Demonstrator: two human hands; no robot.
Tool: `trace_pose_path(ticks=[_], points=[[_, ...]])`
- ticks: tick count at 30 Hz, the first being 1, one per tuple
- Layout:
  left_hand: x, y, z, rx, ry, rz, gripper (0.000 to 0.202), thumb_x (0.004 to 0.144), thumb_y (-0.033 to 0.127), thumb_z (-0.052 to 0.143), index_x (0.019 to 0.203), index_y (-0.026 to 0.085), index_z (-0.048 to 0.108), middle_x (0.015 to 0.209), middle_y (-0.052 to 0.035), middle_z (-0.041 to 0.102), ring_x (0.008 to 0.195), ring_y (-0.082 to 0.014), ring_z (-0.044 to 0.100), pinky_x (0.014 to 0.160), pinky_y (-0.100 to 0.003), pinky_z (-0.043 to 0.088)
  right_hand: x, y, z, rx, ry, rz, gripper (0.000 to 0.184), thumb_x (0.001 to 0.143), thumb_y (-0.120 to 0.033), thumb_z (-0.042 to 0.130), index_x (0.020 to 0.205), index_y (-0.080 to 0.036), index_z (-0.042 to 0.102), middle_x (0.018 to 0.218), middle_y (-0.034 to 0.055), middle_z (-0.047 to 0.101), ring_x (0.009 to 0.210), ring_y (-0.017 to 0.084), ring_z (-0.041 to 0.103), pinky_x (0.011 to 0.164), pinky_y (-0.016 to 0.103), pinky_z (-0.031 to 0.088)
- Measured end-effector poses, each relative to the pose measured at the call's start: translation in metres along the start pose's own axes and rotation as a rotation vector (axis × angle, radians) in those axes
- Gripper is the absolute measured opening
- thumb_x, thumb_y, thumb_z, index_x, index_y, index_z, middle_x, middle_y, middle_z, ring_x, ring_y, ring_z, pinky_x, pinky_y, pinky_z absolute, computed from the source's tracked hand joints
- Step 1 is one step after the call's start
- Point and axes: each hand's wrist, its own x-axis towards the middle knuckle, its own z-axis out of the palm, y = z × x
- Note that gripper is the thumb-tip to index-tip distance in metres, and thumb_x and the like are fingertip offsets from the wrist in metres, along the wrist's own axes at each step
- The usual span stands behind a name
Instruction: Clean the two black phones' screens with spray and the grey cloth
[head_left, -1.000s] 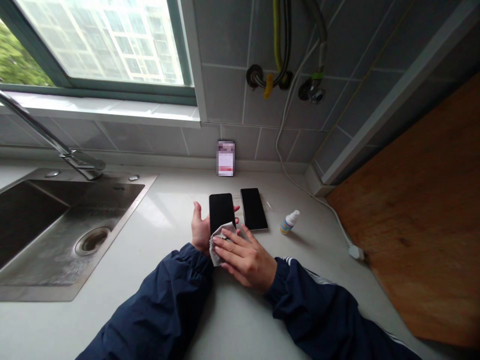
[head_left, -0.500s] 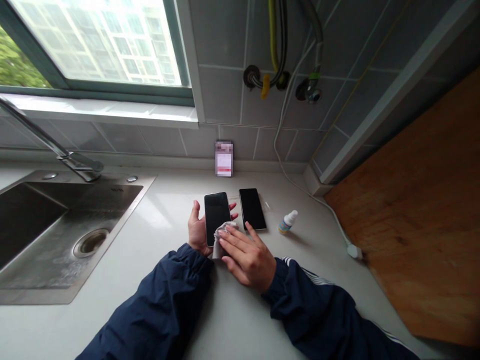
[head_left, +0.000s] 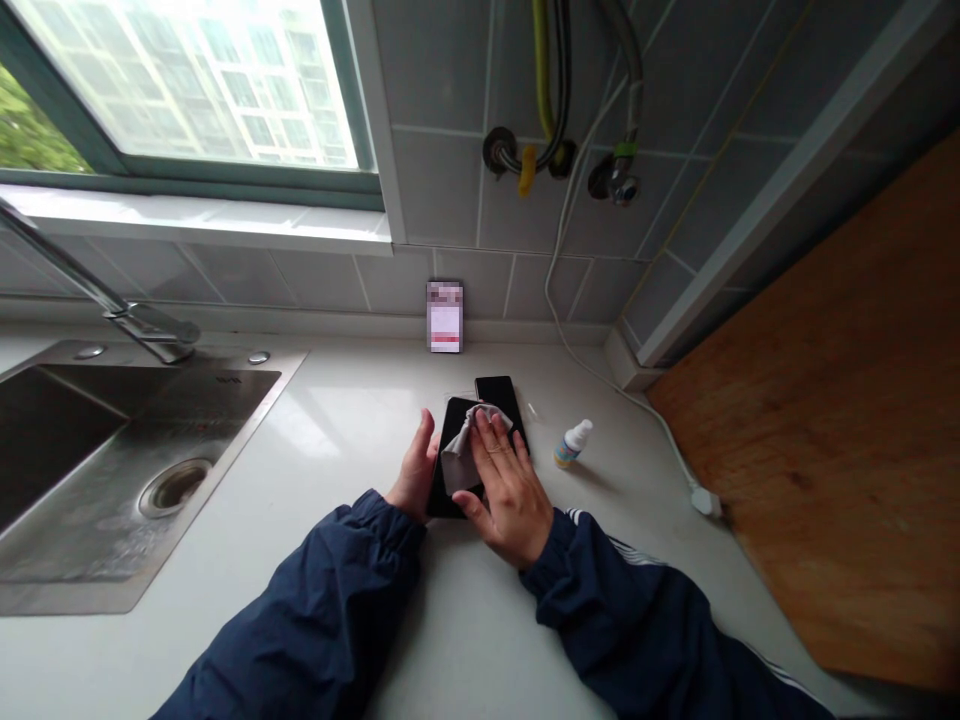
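Note:
My left hand holds a black smartphone from its left side and from beneath, with the thumb up along the edge; most of its fingers are hidden behind the phone. Against the phone's screen, my right hand presses a crumpled light grey cloth under its outstretched fingers. The cloth covers much of the upper screen. Just behind, a second black phone lies flat on the counter, partly covered by the held phone and my fingers. A small white spray bottle stands upright to the right.
A third phone with a lit, blurred screen leans against the tiled wall. To the left is a steel sink with a faucet. A white cable ends in a plug beside the wooden panel on the right.
The cloth and my right hand have moved up the screen from its lower right corner. The held phone has shifted right and nearer, now overlapping the view of the second phone.

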Motion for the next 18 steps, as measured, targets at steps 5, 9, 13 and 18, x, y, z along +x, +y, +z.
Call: trace_pose_path(ticks=[5,9,13,18], points=[[-0.001,-0.009,0.006,0.035,-0.048,-0.020,0.073,0.105,0.062,0.037,0.161,0.016,0.043,0.136,-0.0176,0.071,0.129,-0.0349,0.067,0.119,-0.046,0.043,0.003,0.006,-0.002,0.019,0.103,0.080,0.080,0.109,-0.056,0.031,0.170,-0.015,0.000,0.176,0.0171,0.014,0.164,0.036,0.009,0.128,0.063,0.025],[-0.001,-0.011,0.008,0.056,-0.047,-0.001,0.070,0.106,0.059,0.038,0.162,0.018,0.042,0.135,-0.0158,0.072,0.129,-0.0345,0.066,0.118,-0.044,0.043,0.004,0.006,-0.003,0.021,0.095,0.075,0.080,0.109,-0.055,0.034,0.170,-0.016,-0.001,0.176,0.0158,0.015,0.164,0.037,0.008,0.128,0.065,0.024],[-0.003,-0.010,0.010,0.097,-0.040,0.017,0.065,0.108,0.055,0.033,0.162,0.020,0.043,0.134,-0.0143,0.073,0.130,-0.0337,0.066,0.117,-0.045,0.045,0.003,0.003,-0.004,0.026,0.104,0.045,0.078,0.110,-0.053,0.034,0.170,-0.015,0.002,0.176,0.0153,0.014,0.164,0.037,0.007,0.128,0.065,0.024],[0.000,-0.013,0.007,0.130,0.030,0.126,0.064,0.108,0.053,0.034,0.163,0.020,0.040,0.144,-0.0117,0.068,0.144,-0.0276,0.054,0.125,-0.040,0.036,0.002,0.000,-0.003,0.026,0.094,0.013,0.078,0.109,-0.048,0.039,0.170,-0.014,0.004,0.175,0.0168,0.017,0.164,0.037,0.008,0.128,0.064,0.025]])
